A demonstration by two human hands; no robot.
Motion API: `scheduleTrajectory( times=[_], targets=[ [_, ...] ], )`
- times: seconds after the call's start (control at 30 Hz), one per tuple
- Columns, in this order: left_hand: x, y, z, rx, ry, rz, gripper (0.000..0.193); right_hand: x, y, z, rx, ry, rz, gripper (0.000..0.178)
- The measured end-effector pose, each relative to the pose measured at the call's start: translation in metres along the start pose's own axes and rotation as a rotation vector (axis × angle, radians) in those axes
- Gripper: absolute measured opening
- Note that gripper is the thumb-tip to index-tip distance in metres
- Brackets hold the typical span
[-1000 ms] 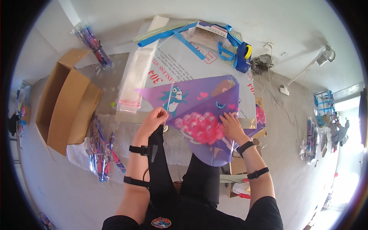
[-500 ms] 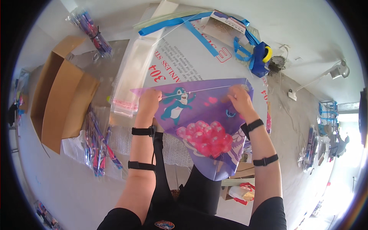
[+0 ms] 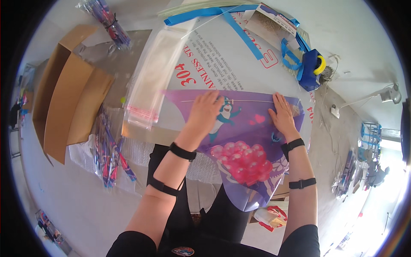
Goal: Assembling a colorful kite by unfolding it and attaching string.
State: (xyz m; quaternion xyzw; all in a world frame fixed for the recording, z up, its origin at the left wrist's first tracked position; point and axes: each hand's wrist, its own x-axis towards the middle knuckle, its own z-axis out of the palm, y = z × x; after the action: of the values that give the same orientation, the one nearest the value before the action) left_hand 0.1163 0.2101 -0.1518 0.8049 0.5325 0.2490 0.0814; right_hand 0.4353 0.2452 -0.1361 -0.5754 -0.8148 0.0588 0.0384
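Observation:
A purple, see-through sheet (image 3: 252, 128), shaped like a kite sail, lies over the near edge of the worktable. It is printed with a blue cartoon animal and a bunch of pink balloons, and its lower point hangs down over my legs. My left hand (image 3: 206, 109) rests on its upper left part, fingers stretched out, partly covering the animal. On the upper right part lies my right hand (image 3: 282, 113), fingers extended and holding nothing. A thin white string (image 3: 252, 101) runs along the sheet's top between both hands.
Clear plastic sleeves (image 3: 156, 77) are stacked on the table's left. Blue straps (image 3: 244, 36), an open box (image 3: 272, 25) and a blue tape dispenser (image 3: 310, 70) sit at the back. Left stand a cardboard carton (image 3: 68, 103) and bagged rolled bundles (image 3: 109, 150).
Both hands have gone from closed on the white string, held taut, to flat on the sheet. My left hand has moved right, toward the printed animal. The view has shifted slightly.

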Motion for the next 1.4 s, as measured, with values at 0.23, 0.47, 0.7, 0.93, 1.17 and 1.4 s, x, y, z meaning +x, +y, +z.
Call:
scheduleTrajectory(
  times=[0.23, 0.47, 0.7, 0.93, 1.17, 1.4],
  targets=[
    [0.029, 0.007, 0.006, -0.259, -0.122, -0.134, 0.034, 0.015, -0.001, -0.015, 0.175, 0.214, 0.129, 0.029],
    [0.033, 0.002, 0.017, -0.345, -0.035, -0.173, 0.026, 0.032, 0.015, -0.01, 0.405, -0.022, 0.221, 0.014],
    [0.04, -0.001, 0.017, -0.389, -0.016, -0.217, 0.025, 0.044, 0.003, -0.013, 0.436, -0.031, 0.188, 0.013],
    [0.042, -0.005, 0.016, -0.36, 0.019, -0.192, 0.026, 0.047, 0.007, -0.014, 0.47, -0.091, 0.147, 0.013],
    [0.043, -0.009, 0.017, -0.351, 0.01, -0.203, 0.024, 0.052, -0.004, -0.01, 0.424, -0.042, 0.024, 0.011],
    [0.045, -0.009, 0.017, -0.374, 0.006, -0.203, 0.02, 0.052, -0.003, -0.007, 0.5, -0.044, 0.104, 0.012]
  ],
)
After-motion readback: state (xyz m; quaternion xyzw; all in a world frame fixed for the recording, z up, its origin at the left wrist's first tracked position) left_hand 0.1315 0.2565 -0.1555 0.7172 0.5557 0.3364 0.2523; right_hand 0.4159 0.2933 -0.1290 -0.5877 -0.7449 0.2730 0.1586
